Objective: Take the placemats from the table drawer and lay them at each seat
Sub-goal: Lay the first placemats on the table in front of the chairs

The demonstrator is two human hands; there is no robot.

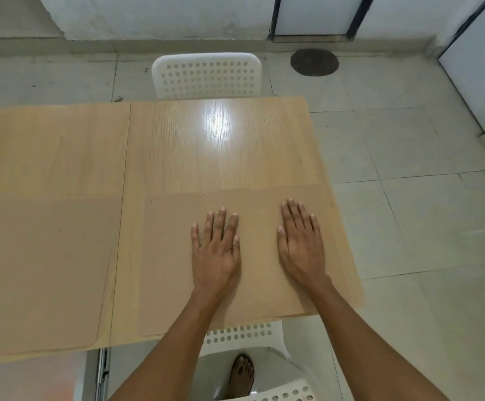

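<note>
A tan placemat [171, 256] lies flat on the near right part of the light wooden table [206, 151]. My left hand [216, 250] and my right hand [302, 244] both press on it with straight, spread fingers, palms down. A second tan placemat [41, 270] lies flat on the near left part of the table, with a rounded corner at the front edge. The drawer is not in view.
A white perforated chair [206, 76] stands at the far side of the table. Another white chair [247, 337] sits under the near edge, with a bare foot [242, 374] on the tiled floor beside it. A dark round floor cover [314, 62] lies beyond.
</note>
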